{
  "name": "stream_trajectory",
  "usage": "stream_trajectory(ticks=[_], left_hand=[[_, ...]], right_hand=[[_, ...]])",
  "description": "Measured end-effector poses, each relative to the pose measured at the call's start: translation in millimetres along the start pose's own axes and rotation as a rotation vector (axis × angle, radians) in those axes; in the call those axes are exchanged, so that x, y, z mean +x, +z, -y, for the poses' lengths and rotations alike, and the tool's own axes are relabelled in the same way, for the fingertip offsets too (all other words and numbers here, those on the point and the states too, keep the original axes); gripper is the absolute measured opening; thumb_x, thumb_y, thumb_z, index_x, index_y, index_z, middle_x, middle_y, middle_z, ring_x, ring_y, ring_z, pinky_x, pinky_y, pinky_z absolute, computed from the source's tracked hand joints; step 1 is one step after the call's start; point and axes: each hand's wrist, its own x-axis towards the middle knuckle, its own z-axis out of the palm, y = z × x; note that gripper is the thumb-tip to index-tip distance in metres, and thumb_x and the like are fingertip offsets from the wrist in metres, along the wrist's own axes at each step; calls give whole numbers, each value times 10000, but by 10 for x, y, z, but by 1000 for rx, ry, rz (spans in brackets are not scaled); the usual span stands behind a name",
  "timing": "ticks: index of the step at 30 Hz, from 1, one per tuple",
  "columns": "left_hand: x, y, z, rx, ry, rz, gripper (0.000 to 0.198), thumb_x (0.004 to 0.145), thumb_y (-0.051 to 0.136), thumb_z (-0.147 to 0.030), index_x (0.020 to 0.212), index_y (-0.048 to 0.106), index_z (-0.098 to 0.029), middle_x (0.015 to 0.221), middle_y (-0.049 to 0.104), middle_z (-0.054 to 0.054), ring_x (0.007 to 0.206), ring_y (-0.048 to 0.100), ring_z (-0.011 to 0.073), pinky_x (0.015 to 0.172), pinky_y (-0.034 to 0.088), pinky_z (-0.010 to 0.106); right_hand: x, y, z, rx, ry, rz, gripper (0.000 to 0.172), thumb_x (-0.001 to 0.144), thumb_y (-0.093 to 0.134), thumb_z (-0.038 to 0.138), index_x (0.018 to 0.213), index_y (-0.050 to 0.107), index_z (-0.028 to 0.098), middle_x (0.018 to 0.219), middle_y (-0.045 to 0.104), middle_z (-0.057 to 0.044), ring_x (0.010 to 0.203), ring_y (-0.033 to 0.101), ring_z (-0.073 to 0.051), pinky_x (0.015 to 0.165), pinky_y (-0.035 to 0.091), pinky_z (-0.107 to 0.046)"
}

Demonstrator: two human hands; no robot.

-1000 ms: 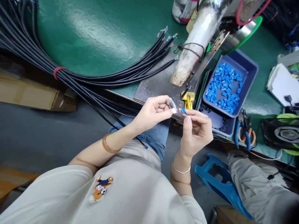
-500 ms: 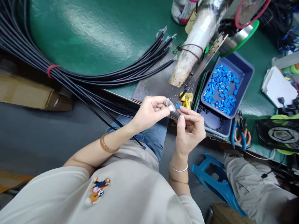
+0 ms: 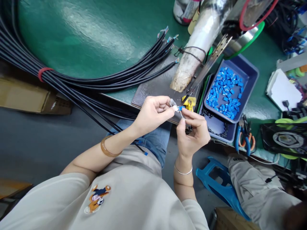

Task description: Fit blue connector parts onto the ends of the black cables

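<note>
Blue plastic, boxy and tiny, makes up the blue part (image 3: 180,108) pinched between thumb and forefinger of the right hand (image 3: 192,134); a thin metal lead shows below it. It hangs in the air just off the near edge of the tabletop (image 3: 96,38), right against a pale piece (image 3: 172,103), translucent and crumpled-looking, which the left hand (image 3: 153,112) nips at its fingertips. Both grips are clenched, each on its own item.

The tabletop is glossy green with a dull dark mat (image 3: 153,86) at its edge. Just beyond the hands sits a yellow clip (image 3: 190,103). To the right, a smooth, rectangular dark-blue tray (image 3: 251,68) holds a loose heap of matching blue blocks (image 3: 225,92). Black rubbery cables (image 3: 96,81) sweep in from the left, bound with a red tie (image 3: 43,72), their stripped ends fanned over the mat. Blue-handled pliers (image 3: 242,137) lie near the tray.
</note>
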Motion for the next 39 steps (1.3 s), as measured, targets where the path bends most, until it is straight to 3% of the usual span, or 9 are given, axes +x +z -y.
stream_trajectory(ticks=[29, 39], left_hand=[[57, -38, -55, 44, 8, 40, 96, 784, 644, -178, 721, 677, -115, 628, 597, -10, 554, 530, 58, 539, 446, 158], [61, -55, -66, 55, -9, 86, 73, 763, 630, -152, 695, 635, -125, 572, 521, -39, 508, 431, 38, 488, 360, 155]], right_hand=[[145, -7, -7, -58, -68, 12, 177, 793, 685, 41, 828, 618, 201, 969, 754, -29, 892, 734, -158, 771, 618, -303], [125, -32, -25, -47, -59, 40, 164, 812, 670, 59, 823, 595, 204, 950, 755, -22, 859, 730, -149, 766, 607, -302]])
